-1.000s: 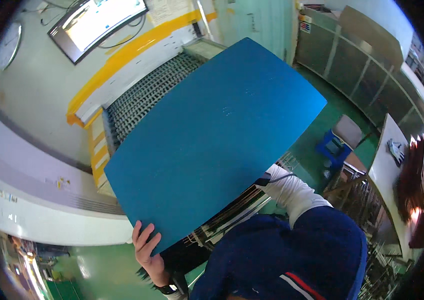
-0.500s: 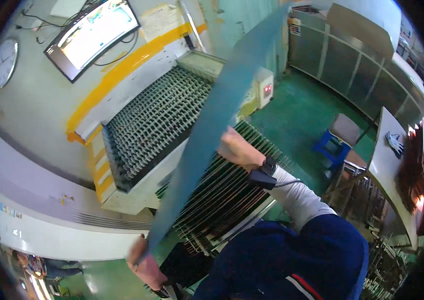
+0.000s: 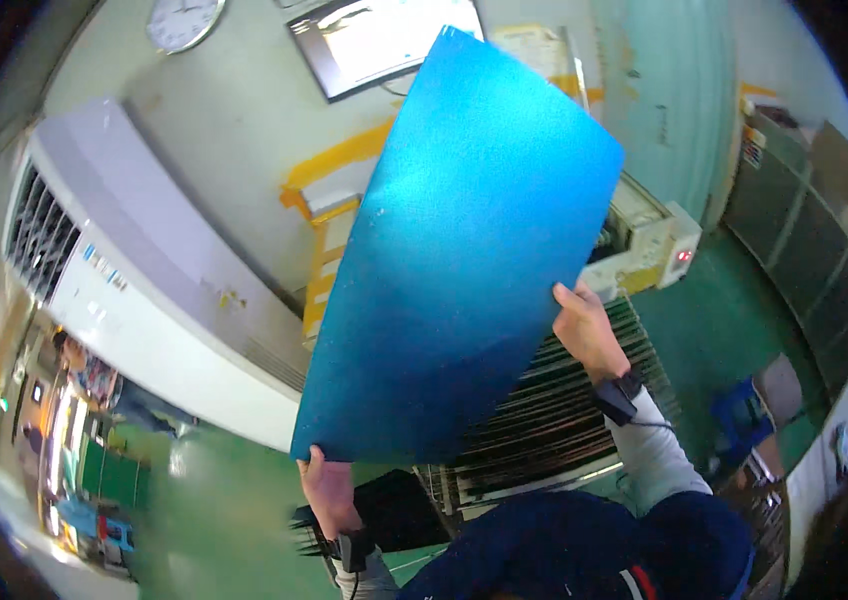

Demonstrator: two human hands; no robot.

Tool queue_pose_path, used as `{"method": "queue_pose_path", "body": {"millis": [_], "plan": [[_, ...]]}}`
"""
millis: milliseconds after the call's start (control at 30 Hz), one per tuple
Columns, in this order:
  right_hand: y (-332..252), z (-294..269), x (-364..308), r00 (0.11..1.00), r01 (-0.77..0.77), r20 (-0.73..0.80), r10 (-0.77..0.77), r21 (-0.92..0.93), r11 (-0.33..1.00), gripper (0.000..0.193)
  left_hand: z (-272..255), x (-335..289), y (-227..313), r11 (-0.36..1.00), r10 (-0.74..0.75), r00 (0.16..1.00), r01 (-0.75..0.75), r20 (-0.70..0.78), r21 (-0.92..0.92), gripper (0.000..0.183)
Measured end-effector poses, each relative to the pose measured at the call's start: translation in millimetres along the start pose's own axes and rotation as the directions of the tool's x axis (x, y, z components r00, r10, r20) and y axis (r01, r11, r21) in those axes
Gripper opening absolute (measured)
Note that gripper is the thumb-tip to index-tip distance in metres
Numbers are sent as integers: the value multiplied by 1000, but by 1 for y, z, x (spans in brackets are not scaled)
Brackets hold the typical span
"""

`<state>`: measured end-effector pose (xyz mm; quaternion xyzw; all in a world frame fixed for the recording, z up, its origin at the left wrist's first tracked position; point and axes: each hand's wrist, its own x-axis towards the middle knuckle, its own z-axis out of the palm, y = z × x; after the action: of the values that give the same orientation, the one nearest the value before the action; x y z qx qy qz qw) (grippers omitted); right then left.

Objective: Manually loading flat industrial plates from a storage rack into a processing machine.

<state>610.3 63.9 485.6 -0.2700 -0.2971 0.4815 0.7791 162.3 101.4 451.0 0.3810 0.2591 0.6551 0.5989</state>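
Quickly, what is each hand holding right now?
Left hand: holding the blue panel at its lower left corner.
Right hand: holding its right edge.

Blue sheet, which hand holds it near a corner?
The left hand, at the sheet's lower left corner; the right hand holds the right edge, higher up.

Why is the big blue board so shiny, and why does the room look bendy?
In the head view, light glares off the blue panel's upper half, its lower end darker; in the head view, the fisheye lens curves the grey partition; also in the head view, the wall-mounted screen looks mostly washed-out white.
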Motion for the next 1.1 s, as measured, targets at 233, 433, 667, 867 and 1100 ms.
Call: {"method": "queue_pose_path", "body": {"millis": [233, 433, 667, 867, 1100], "plan": [[17, 19, -19, 995, 71, 78, -60, -149, 986, 27, -48, -11, -14, 976, -209, 952, 191, -222, -100, 53], [40, 16, -22, 978, 52, 210, -7, -209, 977, 21, -88, -25, -28, 970, -191, 975, 169, -117, -172, 70], [44, 22, -24, 982, 24, 189, 28, -266, 964, 22, -97, -45, -32, 972, -231, 926, 207, -298, -109, 82], [47, 27, -28, 973, -4, 220, 69, -285, 959, 18, -135, -53, -40, 956, -270, 901, 207, -340, -210, 76], [39, 31, -31, 982, 9, 179, 54, -335, 942, 15, -104, -49, -36, 982, -133, 967, 99, -215, -162, 74]]}}
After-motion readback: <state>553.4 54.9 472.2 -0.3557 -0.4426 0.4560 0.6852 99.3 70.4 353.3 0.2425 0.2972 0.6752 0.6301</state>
